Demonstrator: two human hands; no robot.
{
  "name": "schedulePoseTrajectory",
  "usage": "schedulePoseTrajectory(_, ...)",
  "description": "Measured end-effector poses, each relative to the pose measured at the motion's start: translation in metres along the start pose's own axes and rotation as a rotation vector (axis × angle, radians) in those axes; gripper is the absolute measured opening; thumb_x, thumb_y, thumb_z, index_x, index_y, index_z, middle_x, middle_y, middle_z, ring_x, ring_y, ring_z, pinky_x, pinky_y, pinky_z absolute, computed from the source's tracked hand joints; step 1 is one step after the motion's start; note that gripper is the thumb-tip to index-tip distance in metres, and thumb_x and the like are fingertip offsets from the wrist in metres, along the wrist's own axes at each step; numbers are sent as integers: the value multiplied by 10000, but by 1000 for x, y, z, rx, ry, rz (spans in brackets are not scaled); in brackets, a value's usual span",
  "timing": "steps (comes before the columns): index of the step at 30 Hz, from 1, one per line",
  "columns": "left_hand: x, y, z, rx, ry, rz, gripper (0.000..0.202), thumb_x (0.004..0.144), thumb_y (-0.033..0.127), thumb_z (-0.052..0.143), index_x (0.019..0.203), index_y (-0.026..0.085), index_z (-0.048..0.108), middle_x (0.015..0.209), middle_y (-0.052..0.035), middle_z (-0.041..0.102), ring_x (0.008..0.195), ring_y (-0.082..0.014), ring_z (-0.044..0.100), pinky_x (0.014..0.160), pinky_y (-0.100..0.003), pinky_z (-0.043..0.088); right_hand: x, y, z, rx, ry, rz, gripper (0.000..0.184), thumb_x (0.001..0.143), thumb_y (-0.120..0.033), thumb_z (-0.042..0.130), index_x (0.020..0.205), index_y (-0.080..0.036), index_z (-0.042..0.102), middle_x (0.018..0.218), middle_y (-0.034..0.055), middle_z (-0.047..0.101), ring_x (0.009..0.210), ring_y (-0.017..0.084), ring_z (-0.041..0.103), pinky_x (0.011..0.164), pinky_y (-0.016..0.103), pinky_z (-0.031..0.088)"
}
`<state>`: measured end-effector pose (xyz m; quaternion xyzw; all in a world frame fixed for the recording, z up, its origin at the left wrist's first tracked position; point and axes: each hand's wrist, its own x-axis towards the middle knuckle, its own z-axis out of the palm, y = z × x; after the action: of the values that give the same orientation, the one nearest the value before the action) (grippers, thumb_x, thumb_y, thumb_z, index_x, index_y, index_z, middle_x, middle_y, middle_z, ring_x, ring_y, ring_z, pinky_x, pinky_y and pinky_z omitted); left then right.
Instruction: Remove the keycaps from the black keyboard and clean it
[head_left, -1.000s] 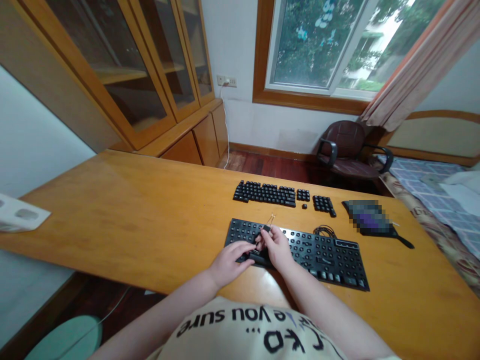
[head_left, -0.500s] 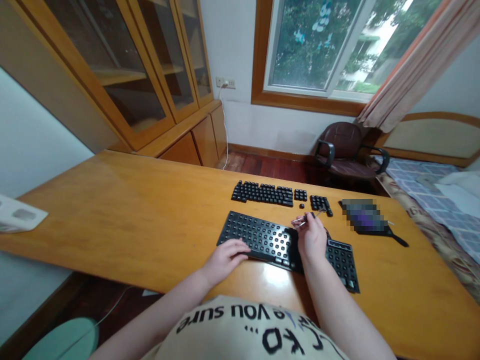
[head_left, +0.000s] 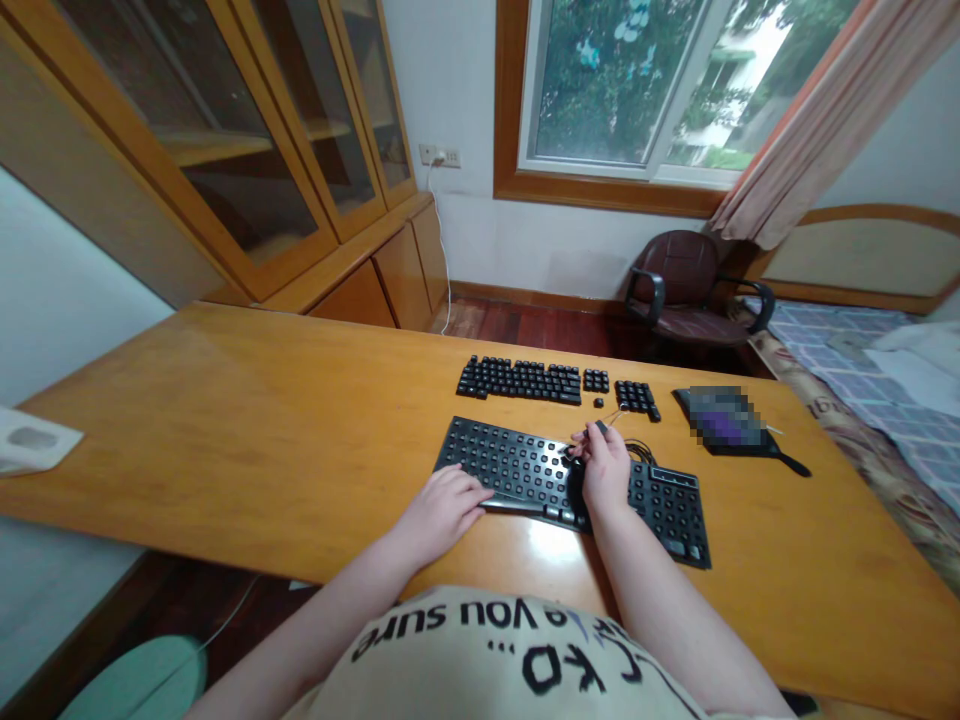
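Left hand (head_left: 442, 500), thumb apart, touches keyboard (head_left: 517, 470) on wooden desk (head_left: 300, 430); right hand (head_left: 607, 470) clamps wire tool (head_left: 600, 428); beyond keyboard, window (head_left: 600, 90) at twelve o'clock, chair (head_left: 679, 270) at one.

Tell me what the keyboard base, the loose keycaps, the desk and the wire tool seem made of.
Keyboard base: probably plastic, glossy black, given its bright glare; coated metal is possible.
Loose keycaps: likely black plastic, duller, with no strong glare.
Desk: varnished wood or veneer, by its warm brown colour and shiny patch.
Wire tool: dark handle, perhaps plastic; thin wires, likely metal.
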<state>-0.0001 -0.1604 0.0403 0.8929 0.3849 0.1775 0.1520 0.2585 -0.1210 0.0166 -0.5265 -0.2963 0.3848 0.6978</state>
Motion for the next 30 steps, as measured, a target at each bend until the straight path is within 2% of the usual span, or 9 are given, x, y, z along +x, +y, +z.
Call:
schedulePoseTrajectory(7,1,-2,5,-67,-22,-97,189,853,267,535,949,223,692,866,-44,689,864,-203,587,849,-386,460,0,-1,-1,-1,-8,3,237,767,-397,628,784,-171,561,636,-12,643,445,92,527,487,230,444)
schedulePoseTrajectory(14,2,-2,4,-222,59,-265,232,874,255,481,958,209,692,935,-41,696,869,-180,632,802,-316,504,-1,-5,1,14,-15,14,224,760,-375,638,763,-169,550,614,-18,637,438,86,516,496,228,446)
schedulePoseTrajectory(18,8,-12,-1,-308,142,-307,236,866,251,475,970,198,681,917,-44,683,794,-161,645,748,-293,531,-1,-6,1,8,-12,24,223,756,-375,640,765,-170,553,608,-18,639,439,89,517,488,227,433)
schedulePoseTrajectory(20,16,-19,-8,-303,164,-307,236,863,255,475,969,196,678,914,-46,681,786,-162,643,756,-301,532,-1,-5,1,5,-10,23,230,753,-381,642,772,-168,558,606,-18,637,437,91,516,480,228,425)
schedulePoseTrajectory(25,52,-44,-24,-144,189,-278,228,856,261,489,969,194,676,958,-52,673,916,-193,613,860,-340,493,-2,-5,1,-11,-24,16,240,748,-394,643,764,-170,559,608,-19,634,440,93,517,487,233,421)
schedulePoseTrajectory(30,86,-68,-21,50,147,-223,233,860,245,483,985,187,670,996,-61,657,928,-198,603,834,-314,487,-2,-6,1,-17,-32,21,242,745,-396,644,761,-171,555,602,-17,629,440,94,517,484,234,425)
